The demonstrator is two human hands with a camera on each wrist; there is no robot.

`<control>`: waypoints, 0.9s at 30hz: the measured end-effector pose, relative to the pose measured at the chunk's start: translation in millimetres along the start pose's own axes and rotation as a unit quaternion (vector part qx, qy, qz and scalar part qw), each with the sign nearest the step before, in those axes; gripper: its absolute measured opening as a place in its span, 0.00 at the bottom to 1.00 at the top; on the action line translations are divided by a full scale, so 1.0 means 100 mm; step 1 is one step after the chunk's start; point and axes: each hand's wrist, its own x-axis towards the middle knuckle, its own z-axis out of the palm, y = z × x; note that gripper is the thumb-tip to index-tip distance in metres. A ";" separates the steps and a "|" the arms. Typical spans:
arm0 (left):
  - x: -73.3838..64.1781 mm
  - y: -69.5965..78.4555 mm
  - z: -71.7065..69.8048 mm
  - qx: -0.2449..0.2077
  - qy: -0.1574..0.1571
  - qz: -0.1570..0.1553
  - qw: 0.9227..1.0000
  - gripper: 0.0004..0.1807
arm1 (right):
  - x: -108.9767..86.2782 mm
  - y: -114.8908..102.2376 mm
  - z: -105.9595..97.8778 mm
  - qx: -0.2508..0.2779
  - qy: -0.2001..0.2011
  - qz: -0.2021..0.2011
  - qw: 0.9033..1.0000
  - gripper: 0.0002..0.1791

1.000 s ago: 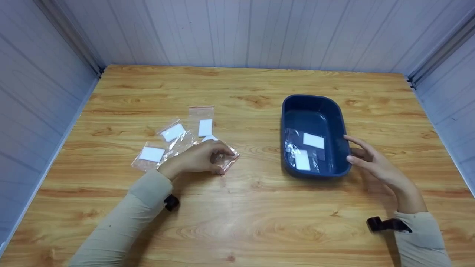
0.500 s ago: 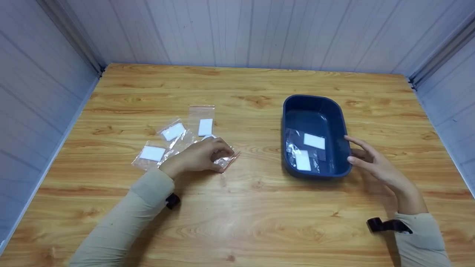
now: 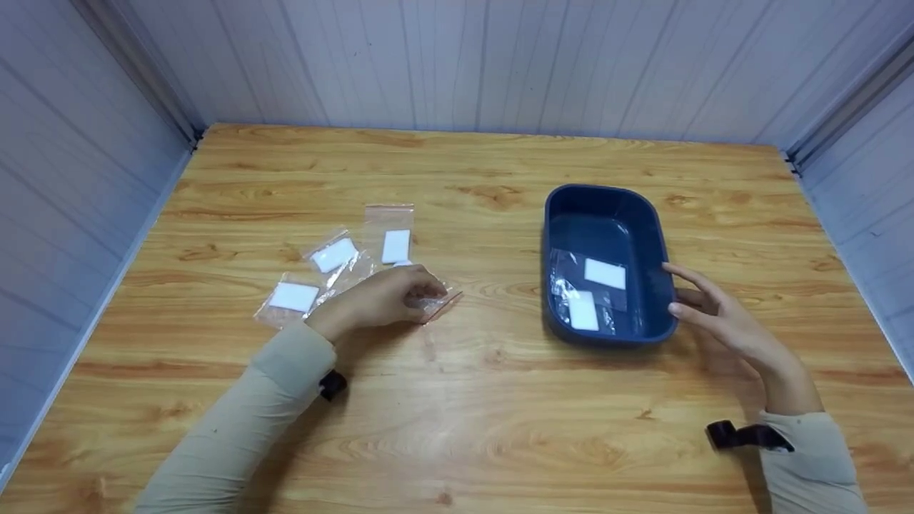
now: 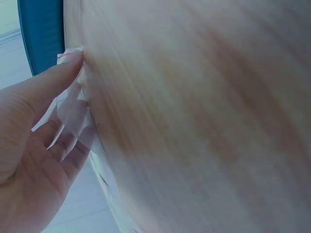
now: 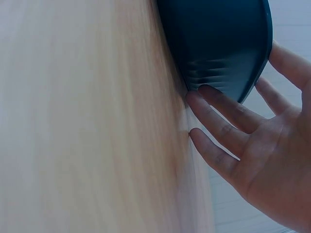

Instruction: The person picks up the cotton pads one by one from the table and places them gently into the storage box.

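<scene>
My left hand is over a clear zip bag with a red seal strip, pinching it between thumb and fingers. In the left wrist view the thumb presses on the edge of this bag, and the other fingers lie behind the film. A white piece peeks out beyond the knuckles, mostly hidden. My right hand touches the right side of a dark blue plastic bin. Its fingers are spread and nearly straight against the bin's wall, as the right wrist view shows. Two bagged white pieces lie inside the bin.
Left of and behind the left hand lie more zip bags with white rectangular pieces: one bag at the left, one behind it, one farther right. A wood-grain table carries everything, with pale panel walls around it.
My left thumb has drawn in toward the fingers, and the bag's red-striped edge has gathered and tilted up slightly. The right hand and the bin have stayed in place.
</scene>
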 end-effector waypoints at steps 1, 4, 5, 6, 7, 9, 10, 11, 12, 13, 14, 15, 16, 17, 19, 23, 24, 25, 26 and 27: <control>0.00 0.00 0.00 0.003 0.002 -0.001 1.000 0.18 | 0.00 0.00 0.00 0.000 0.000 -0.002 1.000 0.33; 0.00 0.00 -0.01 0.020 0.018 0.007 1.000 0.16 | 0.00 0.01 0.00 0.002 0.000 -0.003 1.000 0.33; -0.01 0.00 -0.01 0.024 0.023 0.007 0.999 0.16 | 0.00 0.01 0.00 0.000 0.000 -0.003 1.000 0.33; -0.01 0.00 -0.02 0.025 0.027 0.006 0.999 0.15 | 0.00 0.01 0.00 -0.001 -0.001 -0.004 1.000 0.33; -0.01 0.00 -0.02 0.026 0.032 0.005 0.999 0.15 | 0.00 0.01 0.01 0.000 -0.002 -0.004 1.000 0.33; -0.02 0.01 -0.04 0.024 0.042 -0.004 0.999 0.15 | 0.01 0.00 0.01 -0.001 -0.004 -0.003 1.000 0.33; -0.03 0.01 -0.05 0.022 0.045 -0.010 0.999 0.15 | 0.01 0.00 0.01 -0.001 -0.004 -0.004 1.000 0.33; -0.03 0.02 -0.05 0.017 0.048 -0.018 0.999 0.15 | 0.01 0.01 0.01 -0.002 -0.005 -0.005 1.000 0.33; -0.04 0.02 -0.07 0.014 0.052 -0.026 0.998 0.15 | 0.02 0.01 0.01 -0.001 -0.005 -0.008 1.000 0.33; -0.04 0.02 -0.07 0.011 0.056 -0.032 0.998 0.15 | 0.02 0.02 0.01 0.000 -0.004 -0.009 1.000 0.33; -0.05 0.02 -0.08 0.008 0.059 -0.038 0.997 0.14 | 0.02 0.02 0.01 0.000 -0.004 -0.011 1.000 0.33; -0.05 0.02 -0.09 0.007 0.063 -0.042 0.997 0.14 | 0.02 0.02 0.01 0.001 -0.004 -0.013 1.000 0.33; -0.05 0.03 -0.10 0.005 0.066 -0.045 0.997 0.13 | 0.02 0.03 0.01 0.001 -0.004 -0.015 1.000 0.33; -0.05 0.03 -0.11 0.005 0.070 -0.048 0.996 0.13 | 0.02 0.03 0.01 0.003 -0.004 -0.017 1.000 0.33; -0.05 0.04 -0.12 0.005 0.078 -0.047 0.996 0.12 | 0.02 0.04 0.01 0.005 -0.003 -0.018 1.000 0.33; -0.04 0.06 -0.15 0.007 0.093 -0.043 0.995 0.11 | 0.01 0.03 0.00 0.008 -0.005 -0.020 1.000 0.33; -0.04 0.06 -0.15 0.007 0.097 -0.044 0.994 0.10 | 0.01 0.03 0.00 0.008 -0.005 -0.020 1.000 0.32; -0.04 0.07 -0.16 0.007 0.101 -0.045 0.994 0.10 | 0.01 0.03 0.01 0.008 -0.005 -0.020 1.000 0.32; -0.04 0.08 -0.16 0.006 0.104 -0.047 0.993 0.10 | 0.01 0.03 0.00 0.008 -0.004 -0.020 1.000 0.32; -0.04 0.08 -0.17 0.006 0.107 -0.048 0.993 0.10 | 0.01 0.03 0.00 0.008 -0.003 -0.019 1.000 0.32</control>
